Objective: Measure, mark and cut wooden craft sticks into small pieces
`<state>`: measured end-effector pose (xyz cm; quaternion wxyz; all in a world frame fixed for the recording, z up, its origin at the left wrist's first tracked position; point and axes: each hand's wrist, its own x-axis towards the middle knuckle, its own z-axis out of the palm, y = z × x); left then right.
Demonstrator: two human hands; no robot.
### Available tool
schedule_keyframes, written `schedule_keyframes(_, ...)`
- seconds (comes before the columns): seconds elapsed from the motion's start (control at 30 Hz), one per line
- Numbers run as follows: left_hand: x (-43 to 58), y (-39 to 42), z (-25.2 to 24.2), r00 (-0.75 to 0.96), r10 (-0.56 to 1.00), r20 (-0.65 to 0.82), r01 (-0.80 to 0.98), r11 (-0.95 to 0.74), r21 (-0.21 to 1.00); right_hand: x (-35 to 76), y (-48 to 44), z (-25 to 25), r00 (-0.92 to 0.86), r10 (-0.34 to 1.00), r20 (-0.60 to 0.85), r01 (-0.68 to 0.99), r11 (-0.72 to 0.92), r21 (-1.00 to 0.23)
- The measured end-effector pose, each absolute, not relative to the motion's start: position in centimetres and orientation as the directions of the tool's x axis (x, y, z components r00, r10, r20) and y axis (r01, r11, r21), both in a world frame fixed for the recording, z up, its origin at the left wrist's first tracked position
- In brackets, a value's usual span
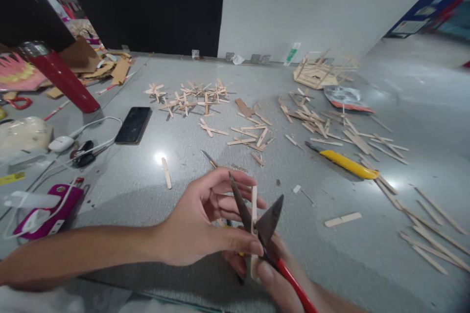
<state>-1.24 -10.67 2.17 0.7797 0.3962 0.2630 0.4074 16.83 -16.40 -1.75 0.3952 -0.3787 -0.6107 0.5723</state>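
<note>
My left hand (pixel 205 225) pinches a pale wooden craft stick (pixel 254 205) and holds it upright between the open blades of red-handled scissors (pixel 271 234). My right hand (pixel 279 279), low and mostly hidden behind the left hand, grips the scissors' red handles (pixel 297 288). The blades straddle the stick near its middle. Both hands hover just above the grey floor (pixel 183 176).
Loose sticks and glued stick crosses (pixel 194 95) lie scattered ahead. A yellow utility knife (pixel 347 162) lies to the right, a stick frame structure (pixel 319 71) farther back. A black phone (pixel 134 124), cables, a mouse (pixel 60 143) and a red post (pixel 66 80) are at left.
</note>
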Motion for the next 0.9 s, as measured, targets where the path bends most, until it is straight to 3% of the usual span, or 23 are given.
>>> schedule_keyframes(0.3, -1.5, -10.5, 2.8, 0.583, 0.812, -0.03, -0.452, 0.355, 0.818, 16.7, -16.9, -3.3, -0.425, 0.905, -0.01, -0.068, -0.043, -0.997)
schedule_keyframes(0.47, -1.7, -10.0, 3.0, 0.597, 0.796, -0.097, -0.393, 0.396, 0.83, 16.9, -16.4, -3.5, -0.437, 0.899, -0.009, -0.139, -0.078, -0.987)
schedule_keyframes(0.63, -1.8, -9.6, 2.7, 0.596, 0.798, -0.095, -0.425, 0.413, 0.805, 17.6, -14.2, -6.4, -0.742, 0.67, 0.02, -0.223, -0.219, -0.95)
schedule_keyframes(0.7, -1.8, -9.5, 2.6, 0.6, 0.796, -0.077, -0.446, 0.413, 0.794, 17.7, -13.8, -7.1, -0.783, 0.622, 0.019, -0.228, -0.258, -0.939)
schedule_keyframes(0.9, -1.9, -9.5, 2.7, 0.605, 0.793, -0.072, -0.439, 0.408, 0.8, 17.2, -15.1, -5.6, -0.638, 0.77, -0.005, -0.225, -0.192, -0.955)
